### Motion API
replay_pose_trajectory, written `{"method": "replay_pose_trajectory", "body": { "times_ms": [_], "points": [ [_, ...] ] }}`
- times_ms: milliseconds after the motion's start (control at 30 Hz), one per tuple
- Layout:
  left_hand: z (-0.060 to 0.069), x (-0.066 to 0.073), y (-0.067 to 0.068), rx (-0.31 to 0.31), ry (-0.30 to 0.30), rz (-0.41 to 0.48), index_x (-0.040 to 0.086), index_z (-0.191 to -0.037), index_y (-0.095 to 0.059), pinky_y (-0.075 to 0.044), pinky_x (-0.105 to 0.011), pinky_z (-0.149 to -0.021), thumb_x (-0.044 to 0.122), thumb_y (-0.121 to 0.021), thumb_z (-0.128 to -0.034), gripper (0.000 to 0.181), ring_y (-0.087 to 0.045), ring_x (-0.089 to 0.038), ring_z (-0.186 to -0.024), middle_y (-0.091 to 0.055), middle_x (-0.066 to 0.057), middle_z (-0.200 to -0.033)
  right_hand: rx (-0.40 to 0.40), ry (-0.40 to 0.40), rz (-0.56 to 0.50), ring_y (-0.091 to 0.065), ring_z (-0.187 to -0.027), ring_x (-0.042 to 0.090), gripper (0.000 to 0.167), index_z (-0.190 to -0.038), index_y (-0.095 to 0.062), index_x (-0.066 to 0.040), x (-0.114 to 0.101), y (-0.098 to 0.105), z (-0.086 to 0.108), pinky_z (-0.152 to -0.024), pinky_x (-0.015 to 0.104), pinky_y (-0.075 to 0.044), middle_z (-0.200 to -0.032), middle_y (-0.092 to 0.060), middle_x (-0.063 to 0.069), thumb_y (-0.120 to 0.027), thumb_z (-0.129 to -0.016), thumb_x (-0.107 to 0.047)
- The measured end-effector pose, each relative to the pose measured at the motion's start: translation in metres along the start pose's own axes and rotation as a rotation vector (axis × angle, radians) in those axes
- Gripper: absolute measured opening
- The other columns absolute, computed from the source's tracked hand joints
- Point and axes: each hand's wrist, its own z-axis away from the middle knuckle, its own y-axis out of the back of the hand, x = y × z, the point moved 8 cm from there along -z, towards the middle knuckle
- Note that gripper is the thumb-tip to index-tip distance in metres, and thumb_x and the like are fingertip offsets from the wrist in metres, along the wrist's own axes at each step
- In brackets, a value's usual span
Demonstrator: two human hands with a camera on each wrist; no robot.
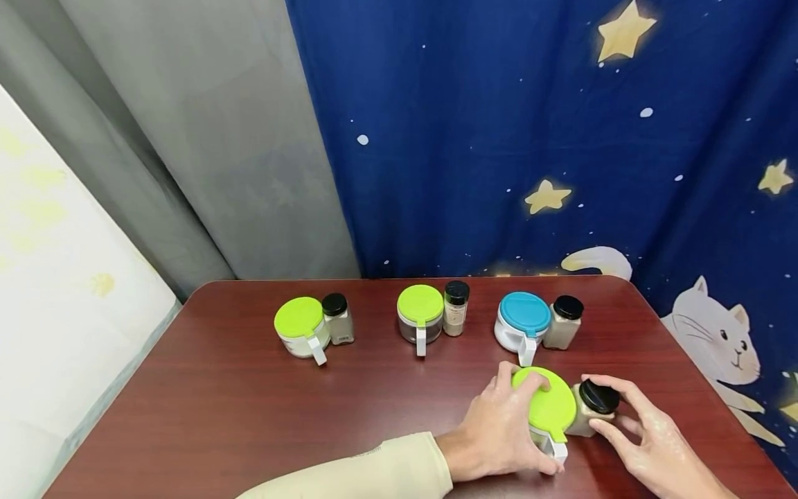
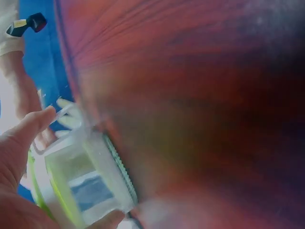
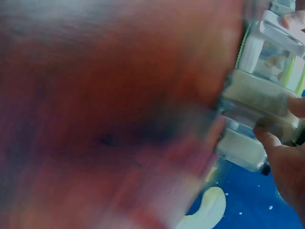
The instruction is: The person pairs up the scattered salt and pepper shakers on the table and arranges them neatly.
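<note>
At the table's right front, my left hand (image 1: 492,433) grips a seasoning jar (image 1: 551,409) with a lime-green lid and a white handle. Its fingers curl over the far side, and the thumb is near the handle. In the left wrist view the jar's clear body (image 2: 88,183) shows between thumb and fingers. Just right of it, my right hand (image 1: 661,443) holds a squarish spice bottle (image 1: 584,419) with a black cap, thumb on the near side and fingers on the far side. The bottle (image 3: 259,95) stands upright against or very close to the jar; its contents look pale.
Behind stand three pairs: a green-lidded jar (image 1: 299,319) with a black-capped bottle (image 1: 339,326), another green-lidded jar (image 1: 420,308) with a slim shaker (image 1: 455,312), and a blue-lidded jar (image 1: 525,315) with a squarish bottle (image 1: 563,326). Curtains (image 1: 474,138) hang beyond the reddish-brown table (image 1: 249,430).
</note>
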Motion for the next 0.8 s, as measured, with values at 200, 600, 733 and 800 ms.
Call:
{"method": "replay_pose_trajectory", "body": {
  "times_ms": [200, 600, 733, 800],
  "points": [
    [-0.002, 0.004, -0.006, -0.038, 0.010, -0.009, 0.036, -0.135, -0.047, -0.048, -0.019, -0.069, 0.063, -0.091, -0.0602, 0.090, -0.052, -0.006, -0.093, -0.040, 0.004, -0.121, 0.011, -0.018, 0.025, -0.048, -0.113, -0.013, 0.068, -0.146, -0.047, -0.014, 0.008, 0.001, 0.000, -0.074, 0.014, -0.051, -0.137, -0.044, -0.015, -0.075, -0.088, 0.006],
    [-0.008, 0.011, -0.015, -0.033, 0.036, -0.066, 0.037, -0.134, -0.045, -0.049, -0.023, -0.063, 0.065, -0.091, -0.0578, 0.094, -0.053, -0.009, -0.093, -0.041, -0.001, -0.125, -0.007, -0.044, 0.029, -0.045, -0.112, -0.015, 0.067, -0.145, -0.045, -0.011, 0.019, 0.005, 0.001, -0.075, 0.014, -0.050, -0.135, -0.045, -0.004, -0.076, -0.088, 0.004],
    [-0.004, 0.014, -0.014, -0.018, 0.026, -0.078, 0.037, -0.141, -0.042, -0.051, -0.025, -0.069, 0.070, -0.089, -0.0558, 0.103, -0.053, -0.011, -0.106, -0.040, -0.003, -0.137, 0.020, 0.036, 0.029, -0.044, -0.120, -0.013, 0.082, -0.150, -0.041, -0.009, 0.014, 0.009, 0.001, -0.083, 0.007, -0.043, -0.140, -0.042, -0.010, -0.079, -0.080, 0.013],
    [0.000, 0.017, -0.011, -0.024, 0.004, -0.095, 0.037, -0.146, -0.037, -0.052, -0.028, -0.080, 0.076, -0.086, -0.0555, 0.110, -0.050, -0.013, -0.118, -0.035, -0.005, -0.146, 0.066, 0.110, 0.041, -0.039, -0.128, -0.009, 0.091, -0.152, -0.039, -0.005, 0.004, 0.016, 0.002, -0.093, 0.006, -0.036, -0.146, -0.039, -0.012, -0.079, -0.074, 0.018]
  ]
}}
